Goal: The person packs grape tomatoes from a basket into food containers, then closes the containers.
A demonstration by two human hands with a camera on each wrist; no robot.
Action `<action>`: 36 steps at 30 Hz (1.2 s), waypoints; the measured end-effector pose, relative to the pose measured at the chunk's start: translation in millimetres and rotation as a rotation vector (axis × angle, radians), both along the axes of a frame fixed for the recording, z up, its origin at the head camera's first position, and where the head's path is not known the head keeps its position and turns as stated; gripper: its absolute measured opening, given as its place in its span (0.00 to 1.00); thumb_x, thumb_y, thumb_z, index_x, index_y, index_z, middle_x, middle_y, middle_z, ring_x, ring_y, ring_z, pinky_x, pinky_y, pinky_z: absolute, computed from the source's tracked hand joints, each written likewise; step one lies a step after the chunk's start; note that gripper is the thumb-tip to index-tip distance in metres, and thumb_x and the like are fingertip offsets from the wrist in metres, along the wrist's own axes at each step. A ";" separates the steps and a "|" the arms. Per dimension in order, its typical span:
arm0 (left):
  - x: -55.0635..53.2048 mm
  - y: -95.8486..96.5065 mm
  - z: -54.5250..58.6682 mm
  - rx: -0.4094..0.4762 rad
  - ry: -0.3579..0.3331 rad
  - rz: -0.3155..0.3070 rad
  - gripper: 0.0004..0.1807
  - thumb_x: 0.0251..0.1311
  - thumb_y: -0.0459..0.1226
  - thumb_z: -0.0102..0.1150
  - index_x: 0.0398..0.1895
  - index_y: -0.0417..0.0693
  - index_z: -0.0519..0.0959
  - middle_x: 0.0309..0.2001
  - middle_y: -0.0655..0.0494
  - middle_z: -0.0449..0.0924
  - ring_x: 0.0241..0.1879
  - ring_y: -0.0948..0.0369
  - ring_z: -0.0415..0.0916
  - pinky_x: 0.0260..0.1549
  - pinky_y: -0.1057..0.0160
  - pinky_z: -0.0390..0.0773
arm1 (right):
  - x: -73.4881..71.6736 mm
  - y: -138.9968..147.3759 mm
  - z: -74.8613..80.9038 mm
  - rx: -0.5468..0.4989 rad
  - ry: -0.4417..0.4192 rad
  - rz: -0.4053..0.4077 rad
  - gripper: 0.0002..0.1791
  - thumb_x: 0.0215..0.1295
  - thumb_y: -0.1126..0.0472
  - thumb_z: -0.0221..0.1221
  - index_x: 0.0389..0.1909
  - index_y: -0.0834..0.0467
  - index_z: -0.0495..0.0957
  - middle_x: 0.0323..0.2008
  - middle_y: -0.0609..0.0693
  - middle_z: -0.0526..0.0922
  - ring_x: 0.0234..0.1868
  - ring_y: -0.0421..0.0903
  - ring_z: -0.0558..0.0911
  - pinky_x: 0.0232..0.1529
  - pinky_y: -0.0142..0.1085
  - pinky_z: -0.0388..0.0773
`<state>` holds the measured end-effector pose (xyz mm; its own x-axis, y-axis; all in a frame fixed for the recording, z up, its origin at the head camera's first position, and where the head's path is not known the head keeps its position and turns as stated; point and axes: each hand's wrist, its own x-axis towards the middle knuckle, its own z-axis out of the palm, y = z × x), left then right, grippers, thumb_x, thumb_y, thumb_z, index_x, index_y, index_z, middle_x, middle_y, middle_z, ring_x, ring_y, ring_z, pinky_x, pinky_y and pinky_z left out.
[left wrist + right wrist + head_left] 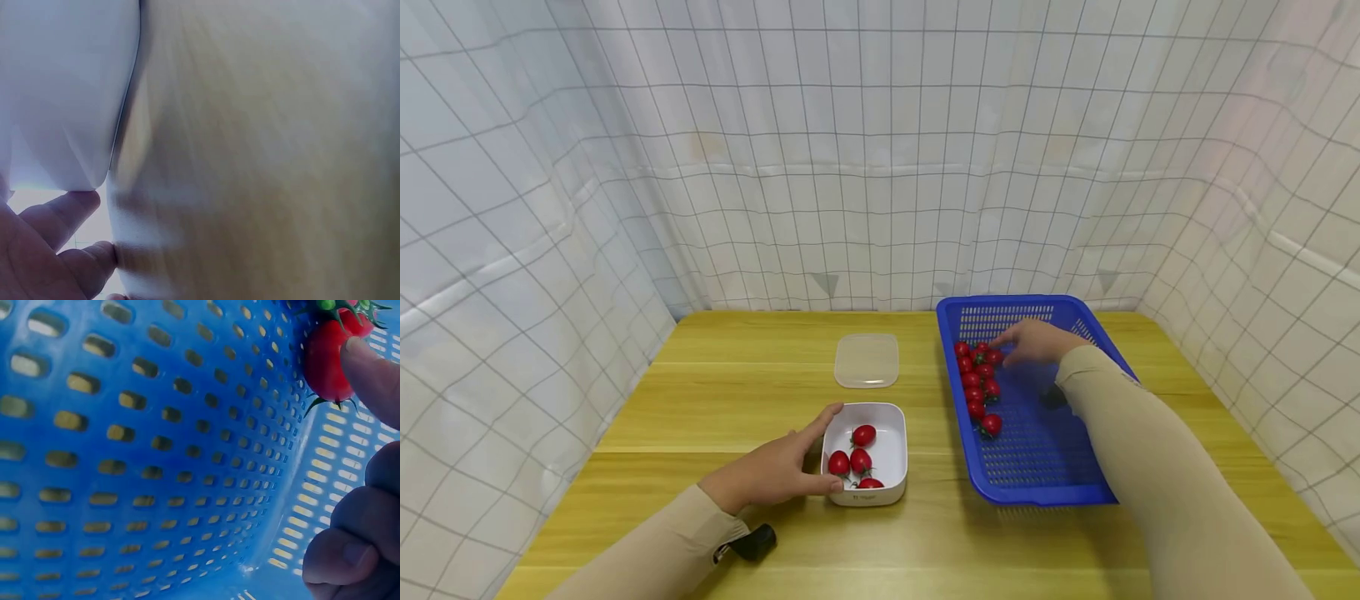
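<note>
My left hand (772, 472) holds a square white food container (889, 495) at its left side, thumb at the front and index finger at the back corner. Several red cherry tomatoes (861, 461) with green stems lie inside it. My right hand (1041, 340) reaches into a blue plastic basket (973, 467), thumb and index finger apart beside a group of cherry tomatoes (972, 379) along the left wall. In the right wrist view one fingertip overlaps a cherry tomato (325, 362), while the other visible fingers (369, 515) are bent below it.
A translucent square lid (867, 361) lies flat behind the container on the wooden table (737, 367). White grid-patterned curtain (880, 208) hangs behind the table and along both sides. A black strap piece (754, 543) sticks out by the left cuff.
</note>
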<state>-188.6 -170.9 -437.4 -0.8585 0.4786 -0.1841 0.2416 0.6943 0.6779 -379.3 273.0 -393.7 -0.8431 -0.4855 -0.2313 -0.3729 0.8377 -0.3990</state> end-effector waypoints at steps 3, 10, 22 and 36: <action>0.3 0.0 -0.1 -0.002 0.002 0.002 0.61 0.62 0.60 0.70 0.88 0.61 0.42 0.82 0.43 0.58 0.78 0.38 0.62 0.79 0.31 0.48 | -2.7 0.5 -3.1 0.015 -0.010 -0.009 0.25 0.64 0.64 0.68 0.63 0.57 0.84 0.67 0.65 0.80 0.69 0.67 0.76 0.70 0.62 0.72; 1.0 0.4 1.0 -0.005 0.004 0.004 0.60 0.62 0.60 0.70 0.88 0.62 0.42 0.82 0.44 0.59 0.77 0.38 0.63 0.78 0.31 0.55 | -8.9 6.3 -10.0 0.054 0.013 -0.007 0.24 0.63 0.63 0.68 0.62 0.55 0.85 0.64 0.63 0.82 0.64 0.63 0.80 0.66 0.58 0.76; 3.1 0.7 1.6 0.014 -0.016 0.002 0.60 0.63 0.59 0.70 0.88 0.61 0.41 0.82 0.43 0.57 0.78 0.40 0.61 0.76 0.33 0.59 | -1.5 3.2 -7.1 0.088 -0.039 -0.046 0.20 0.66 0.58 0.69 0.58 0.52 0.87 0.63 0.61 0.84 0.69 0.67 0.77 0.70 0.65 0.71; 3.4 0.6 2.6 0.005 -0.010 0.011 0.60 0.63 0.59 0.70 0.88 0.61 0.41 0.81 0.41 0.59 0.77 0.39 0.63 0.75 0.32 0.61 | 0.4 0.9 -10.9 0.099 -0.038 -0.070 0.20 0.67 0.58 0.69 0.59 0.52 0.87 0.66 0.62 0.82 0.71 0.68 0.74 0.73 0.66 0.67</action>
